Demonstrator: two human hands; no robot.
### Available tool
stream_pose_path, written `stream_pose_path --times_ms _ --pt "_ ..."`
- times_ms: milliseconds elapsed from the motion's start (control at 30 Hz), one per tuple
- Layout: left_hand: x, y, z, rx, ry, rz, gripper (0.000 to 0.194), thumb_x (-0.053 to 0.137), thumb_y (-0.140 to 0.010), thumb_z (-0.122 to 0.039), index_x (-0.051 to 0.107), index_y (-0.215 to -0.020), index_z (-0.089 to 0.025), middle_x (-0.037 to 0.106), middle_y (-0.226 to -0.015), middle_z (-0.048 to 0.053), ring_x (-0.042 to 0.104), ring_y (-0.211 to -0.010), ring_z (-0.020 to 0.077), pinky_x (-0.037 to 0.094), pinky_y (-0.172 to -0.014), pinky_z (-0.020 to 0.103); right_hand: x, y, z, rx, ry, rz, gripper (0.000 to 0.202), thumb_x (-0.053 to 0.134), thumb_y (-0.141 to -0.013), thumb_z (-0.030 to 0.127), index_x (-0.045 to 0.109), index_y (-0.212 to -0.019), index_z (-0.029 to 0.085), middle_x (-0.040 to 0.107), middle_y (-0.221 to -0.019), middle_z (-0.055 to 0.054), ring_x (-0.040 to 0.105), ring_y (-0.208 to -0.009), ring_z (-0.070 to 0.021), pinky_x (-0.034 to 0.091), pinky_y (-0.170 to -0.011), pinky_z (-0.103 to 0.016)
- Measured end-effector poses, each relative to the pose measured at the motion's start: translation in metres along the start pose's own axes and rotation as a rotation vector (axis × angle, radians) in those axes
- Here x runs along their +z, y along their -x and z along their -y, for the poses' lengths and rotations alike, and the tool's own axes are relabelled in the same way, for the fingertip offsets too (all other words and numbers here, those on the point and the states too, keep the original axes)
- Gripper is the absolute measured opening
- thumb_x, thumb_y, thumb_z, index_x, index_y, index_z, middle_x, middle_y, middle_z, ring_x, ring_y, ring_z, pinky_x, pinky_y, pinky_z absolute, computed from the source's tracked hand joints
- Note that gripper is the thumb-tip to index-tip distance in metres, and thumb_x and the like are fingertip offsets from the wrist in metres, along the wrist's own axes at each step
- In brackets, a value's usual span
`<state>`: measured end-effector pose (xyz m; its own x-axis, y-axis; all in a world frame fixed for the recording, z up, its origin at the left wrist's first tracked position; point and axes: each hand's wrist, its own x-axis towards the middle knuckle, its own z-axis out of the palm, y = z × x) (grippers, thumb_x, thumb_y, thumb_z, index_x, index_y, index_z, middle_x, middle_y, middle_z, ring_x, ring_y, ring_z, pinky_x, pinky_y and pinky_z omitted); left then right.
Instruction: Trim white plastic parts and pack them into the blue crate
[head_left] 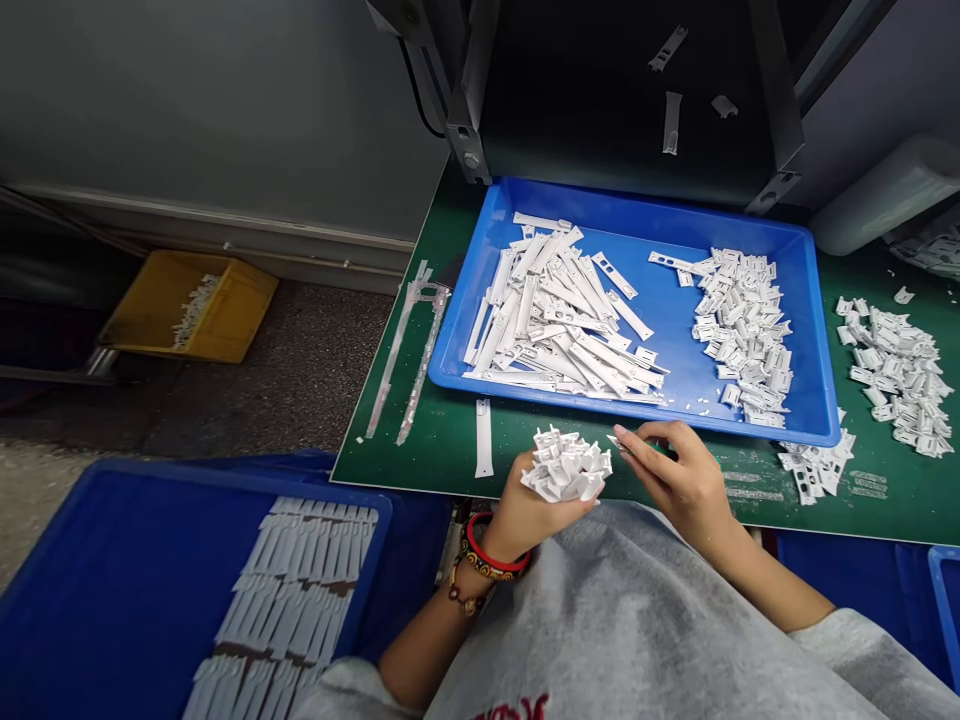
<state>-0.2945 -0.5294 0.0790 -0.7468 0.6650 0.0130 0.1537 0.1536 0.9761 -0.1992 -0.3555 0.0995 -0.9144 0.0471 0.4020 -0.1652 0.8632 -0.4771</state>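
My left hand (529,510) is wrapped round a thick bundle of white plastic parts (566,465), their ends pointing up. Just to its right, my right hand (679,475) pinches a small white piece (616,441) between thumb and fingers, close to the bundle but apart from it. Beyond both hands lies a blue tray (637,408), with a pile of long white strips (555,310) on its left side and a heap of short white parts (746,330) on its right. One white strip (484,440) rests alone on the green table, left of the bundle.
More short white parts (896,375) lie on the green table (450,450) at right. A dark machine chute (600,110) stands behind the tray. At lower left, a blue crate (97,600) holds rows of strips. A yellow bin (232,320) sits on the floor.
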Motion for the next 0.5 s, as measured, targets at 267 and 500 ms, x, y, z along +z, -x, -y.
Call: stream_pose_path --times_ms 267,500 --pt "-0.0019 0.0000 0.0000 0.003 0.004 0.017 0.007 0.072 -0.068 -0.016 0.073 -0.075 -0.018 0.079 -0.078 0.004 0.074 -0.071 0.0215 0.063 -0.073 0.033 -0.0010 -0.0002 0.0025 0.027 -0.035 -0.006 0.047 0.057 -0.091 0.010 0.055 -0.135 0.026 0.063 -0.093 -0.008 0.059 -0.082 -0.0186 0.051 -0.069 -0.031" --pt "0.0001 0.0017 0.0010 -0.064 0.026 0.011 0.007 0.073 -0.066 -0.018 0.073 -0.073 -0.018 0.078 -0.076 0.005 0.073 -0.071 0.0215 0.062 -0.075 0.033 -0.0063 -0.0017 0.0016 0.019 -0.264 0.040 0.050 0.057 -0.091 0.010 0.051 -0.137 0.029 0.061 -0.096 -0.006 0.061 -0.083 -0.0170 0.053 -0.066 -0.029"
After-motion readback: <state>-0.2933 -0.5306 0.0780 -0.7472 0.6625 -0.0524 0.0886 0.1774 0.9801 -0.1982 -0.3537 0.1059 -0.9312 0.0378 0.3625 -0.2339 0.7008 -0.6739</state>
